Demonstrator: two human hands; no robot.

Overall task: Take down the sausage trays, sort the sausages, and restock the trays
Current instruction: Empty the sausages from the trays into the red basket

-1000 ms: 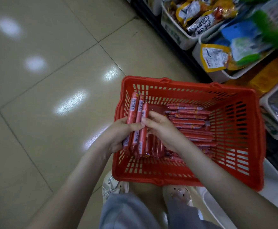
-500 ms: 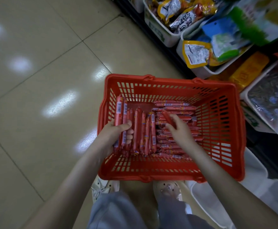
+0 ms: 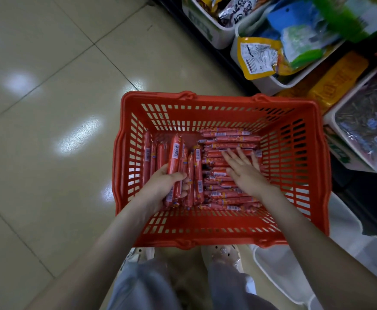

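A red plastic basket stands on the floor in front of my feet. Several red-wrapped sausages lie in it. On its left side my left hand grips a small bundle of sausages that point away from me. More sausages lie lengthwise beside that bundle. On the right a pile of sausages lies crosswise. My right hand rests on that pile with fingers spread and straight, holding nothing.
Shelf trays of snack packets line the upper right, close to the basket's far right corner. An empty white tray lies on the floor at the lower right. Tiled floor spreads to the left.
My right hand let go of the bundle, moved right, picked at the crosswise pile, and now lies flat on it. My left hand lowered its bundle deeper into the basket.
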